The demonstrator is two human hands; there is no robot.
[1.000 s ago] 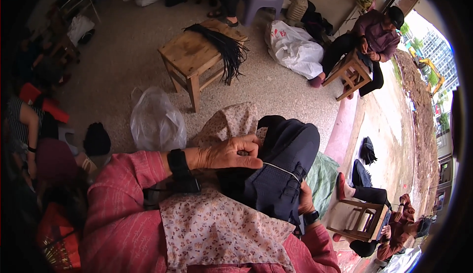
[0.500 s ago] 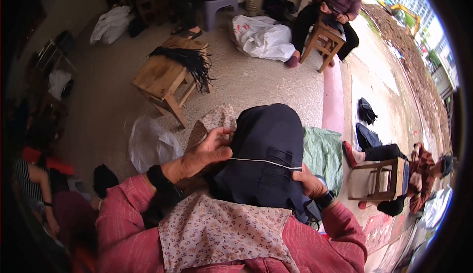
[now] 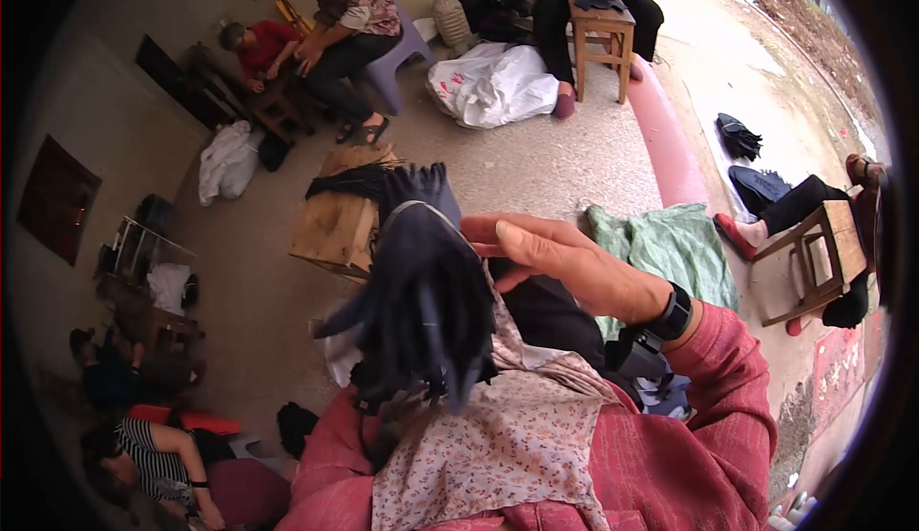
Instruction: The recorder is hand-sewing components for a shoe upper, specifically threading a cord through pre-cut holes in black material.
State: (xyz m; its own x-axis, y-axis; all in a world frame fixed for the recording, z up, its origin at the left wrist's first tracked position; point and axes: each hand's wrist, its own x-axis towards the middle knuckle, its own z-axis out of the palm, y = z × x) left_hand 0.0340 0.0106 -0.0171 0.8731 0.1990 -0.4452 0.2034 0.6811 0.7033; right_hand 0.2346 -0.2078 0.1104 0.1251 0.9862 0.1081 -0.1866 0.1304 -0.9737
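Note:
A thick bundle of dark navy cloth pieces (image 3: 421, 287) with finger-like strips is raised in front of my chest. A thin pale band (image 3: 414, 205) runs round its upper part. Just right of the bundle is my right hand (image 3: 584, 261), its fingers stretched out and the fingertips at the bundle's side. My left sleeve (image 3: 330, 445) leads up behind the bundle, which hides my left hand and its fingers. Below lies my floral apron (image 3: 488, 445), across my lap.
A wooden stool (image 3: 330, 234) bearing black strips (image 3: 354, 181) stands beyond the bundle. White sacks (image 3: 493, 86) lie farther off, and a green cloth (image 3: 670, 248) lies to the right. Several people sit around, one at a stool (image 3: 603, 28) at the far right.
The navy bundle has gone from lying on my lap to raised and farther left, strips hanging. My right hand has opened off its edge; my left hand has passed out of sight. The view has shifted.

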